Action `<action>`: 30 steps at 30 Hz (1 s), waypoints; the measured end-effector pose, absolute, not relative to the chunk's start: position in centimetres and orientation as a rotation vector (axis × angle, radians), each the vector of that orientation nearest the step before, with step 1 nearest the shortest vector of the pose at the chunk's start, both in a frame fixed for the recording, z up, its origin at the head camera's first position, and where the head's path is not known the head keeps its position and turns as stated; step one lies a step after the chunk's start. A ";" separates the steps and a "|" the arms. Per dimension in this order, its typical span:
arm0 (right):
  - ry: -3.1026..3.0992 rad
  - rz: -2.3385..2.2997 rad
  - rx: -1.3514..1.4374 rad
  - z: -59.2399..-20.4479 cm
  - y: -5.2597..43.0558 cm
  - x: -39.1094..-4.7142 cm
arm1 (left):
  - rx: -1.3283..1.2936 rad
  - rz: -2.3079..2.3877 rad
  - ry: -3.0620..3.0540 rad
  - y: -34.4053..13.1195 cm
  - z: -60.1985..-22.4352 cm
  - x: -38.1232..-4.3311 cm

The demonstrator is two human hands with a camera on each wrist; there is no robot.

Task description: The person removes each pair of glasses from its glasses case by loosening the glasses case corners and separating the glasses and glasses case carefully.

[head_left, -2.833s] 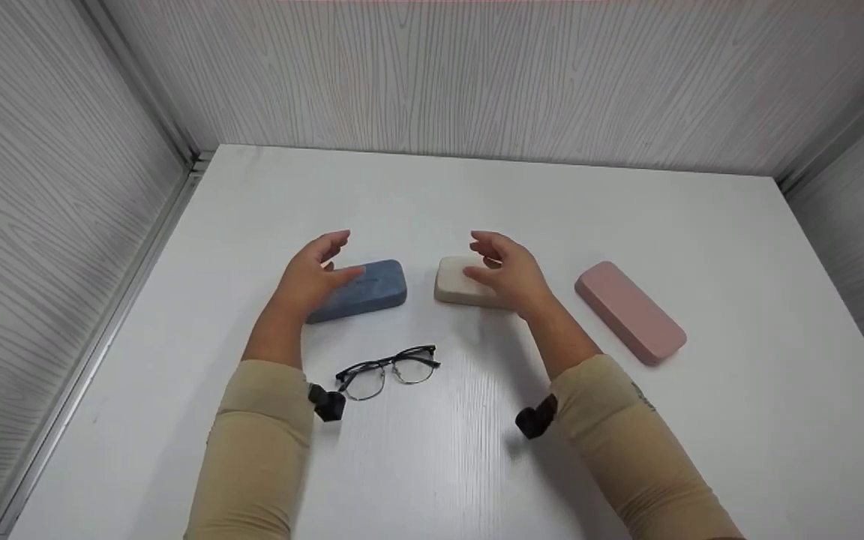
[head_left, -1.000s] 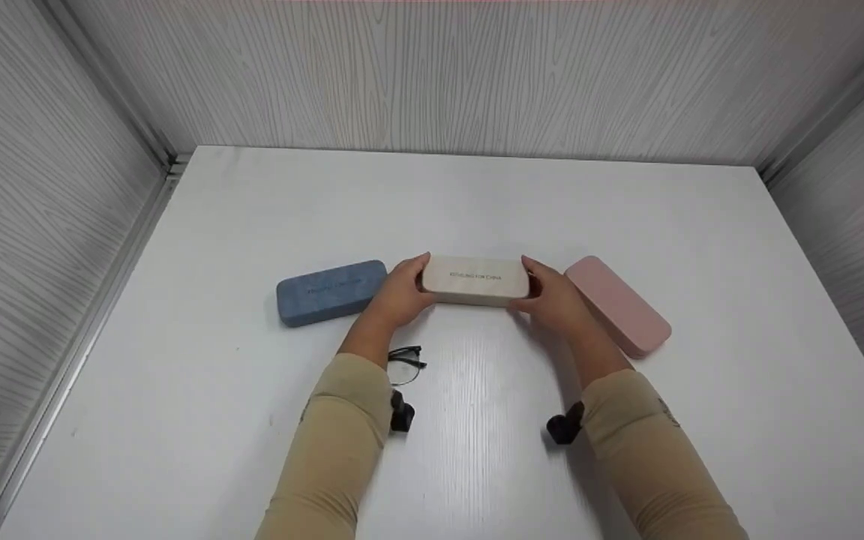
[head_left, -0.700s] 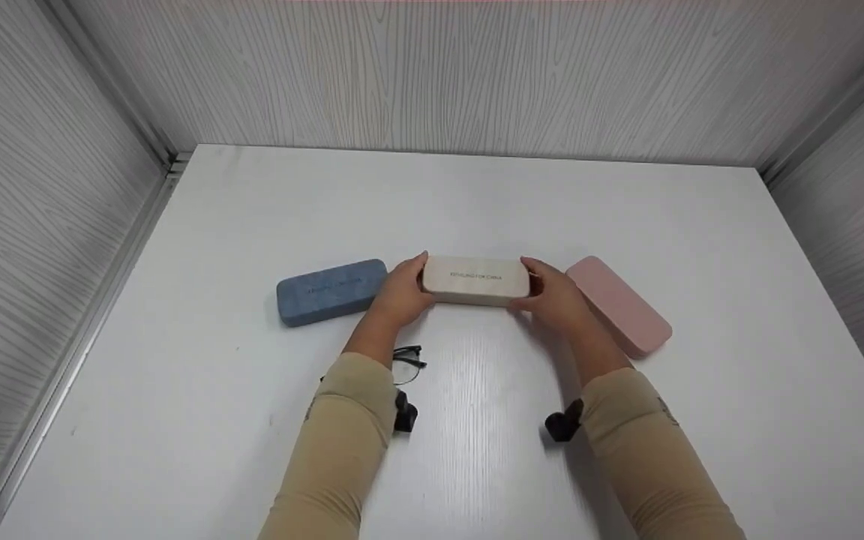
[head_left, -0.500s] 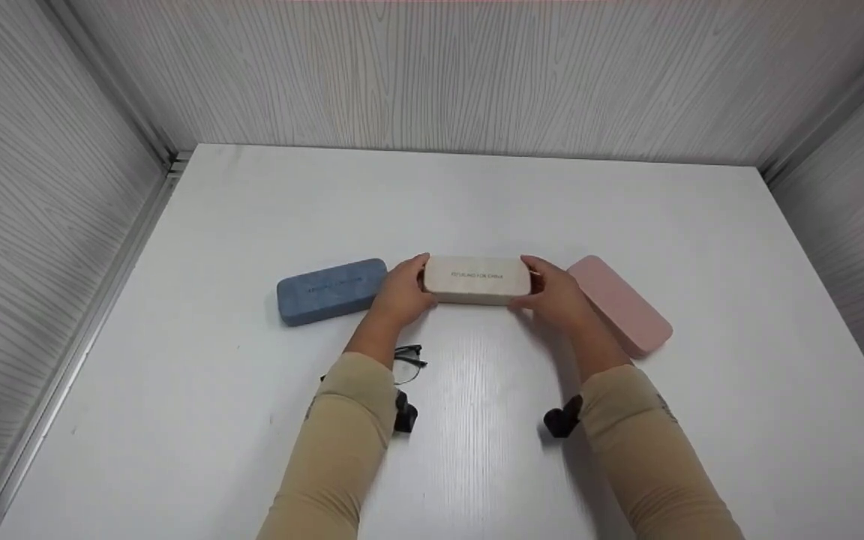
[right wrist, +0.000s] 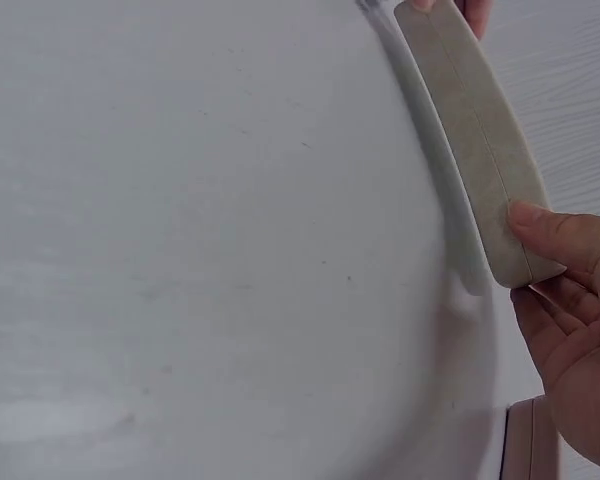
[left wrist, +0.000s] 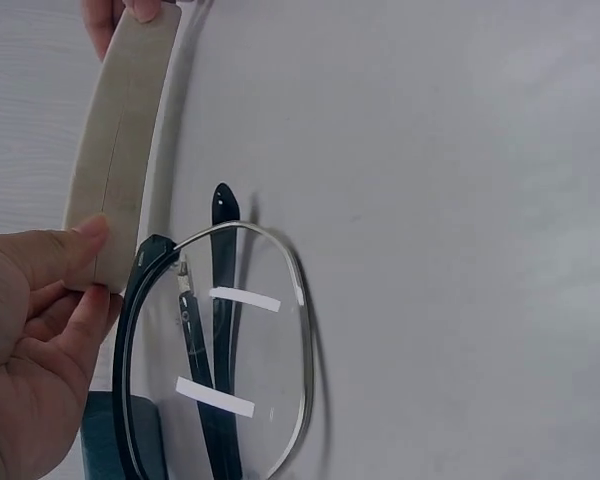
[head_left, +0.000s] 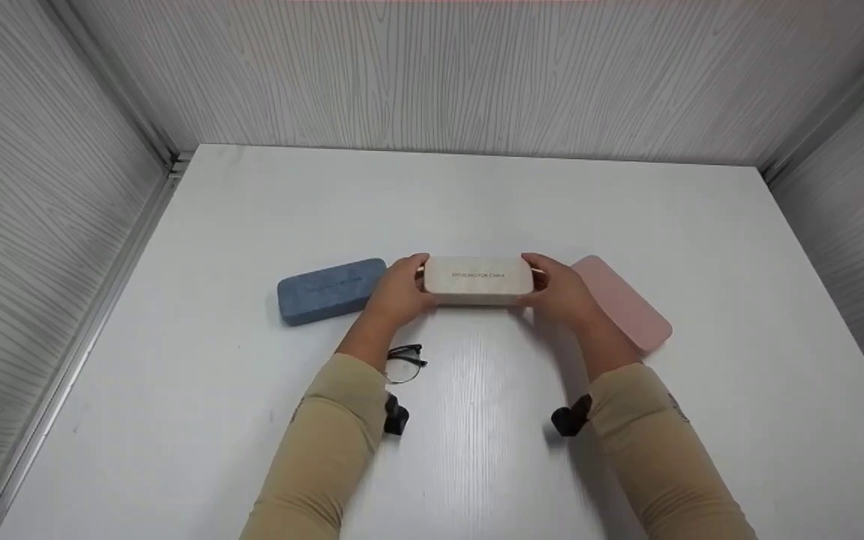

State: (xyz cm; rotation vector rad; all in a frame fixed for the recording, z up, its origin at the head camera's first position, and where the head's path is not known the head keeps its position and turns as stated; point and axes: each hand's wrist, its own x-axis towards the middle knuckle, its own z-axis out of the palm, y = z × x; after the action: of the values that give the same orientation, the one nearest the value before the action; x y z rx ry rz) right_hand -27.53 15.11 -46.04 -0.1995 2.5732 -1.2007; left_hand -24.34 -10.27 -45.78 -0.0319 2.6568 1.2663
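A cream glasses case [head_left: 477,280] with small dark lettering on its top lies crosswise between both hands in the head view. My left hand [head_left: 402,291] grips its left end and my right hand [head_left: 561,294] its right end. In the left wrist view, the left thumb [left wrist: 92,230] presses on the case's long side by the thin seam, with fingers bent at the end. The right wrist view has the right thumb [right wrist: 530,216] beside the same seam on the case's side [right wrist: 475,140]. The lid is closed all along the visible seam.
To the left lies a blue glasses case [head_left: 327,294], close by the left hand. A pink glasses case [head_left: 627,307] is angled behind the right wrist. Black-rimmed eyeglasses [head_left: 418,349] lie nearer on the white table [head_left: 469,450], partly hidden by the left forearm.
Earlier the hands hovered apart, over the blue and cream cases. Both then closed on the cream case's ends. Lately the forearms have spread slightly outward.
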 end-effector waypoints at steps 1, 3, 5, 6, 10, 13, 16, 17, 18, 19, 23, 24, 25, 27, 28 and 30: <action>2.574 -1.203 -0.207 -46.0 15.1 -27.5 | -0.035 1.266 2.656 -10.3 -45.7 -24.3; 2.579 -1.199 -0.223 -45.9 15.1 -27.5 | -0.035 1.259 2.657 -10.4 -45.4 -24.1; 2.582 -1.186 -0.246 -45.9 15.1 -27.4 | -0.029 1.237 2.663 -10.6 -45.3 -23.9; 2.578 -1.183 -0.250 -45.9 15.1 -27.3 | -0.029 1.222 2.667 -10.7 -45.2 -23.8; 2.552 -1.176 -0.251 -46.0 15.1 -27.0 | -0.013 1.211 2.654 -11.1 -45.3 -23.5; 2.520 -1.186 -0.239 -46.1 15.1 -26.7 | 0.001 1.216 2.645 -11.2 -45.4 -23.2; 2.499 -1.196 -0.228 -46.3 15.2 -26.6 | 0.010 1.213 2.645 -11.3 -45.6 -23.0; 2.499 -1.193 -0.229 -46.4 15.3 -26.5 | 0.012 1.208 2.647 -11.2 -45.7 -23.0; 2.498 -1.196 -0.232 -46.5 15.3 -26.5 | 0.010 1.206 2.645 -11.2 -45.7 -22.9; 2.499 -1.197 -0.234 -46.6 15.4 -26.5 | 0.007 1.206 2.639 -11.2 -45.8 -22.8; 2.534 -1.168 -0.234 -46.9 15.5 -26.2 | 0.015 1.213 2.615 -11.1 -46.2 -22.6; 2.537 -1.168 -0.239 -46.9 15.4 -26.1 | 0.017 1.204 2.613 -11.1 -46.2 -22.6; 2.540 -1.166 -0.245 -47.0 15.4 -26.1 | 0.023 1.191 2.618 -11.1 -46.3 -22.5; 2.541 -1.167 -0.259 -47.0 15.4 -25.9 | 0.033 1.150 2.636 -11.2 -46.4 -22.4; 2.541 -1.171 -0.269 -47.0 15.3 -25.8 | 0.040 1.130 2.647 -11.2 -46.4 -22.4; 2.543 -1.183 -0.284 -47.1 15.3 -25.7 | 0.052 1.100 2.665 -11.3 -46.5 -22.4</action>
State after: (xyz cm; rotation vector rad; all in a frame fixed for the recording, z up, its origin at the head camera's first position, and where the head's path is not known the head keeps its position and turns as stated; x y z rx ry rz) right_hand -25.72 15.29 -47.11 -0.2839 2.5435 -1.1826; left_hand -22.36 -11.27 -46.48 0.0522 2.6647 1.0999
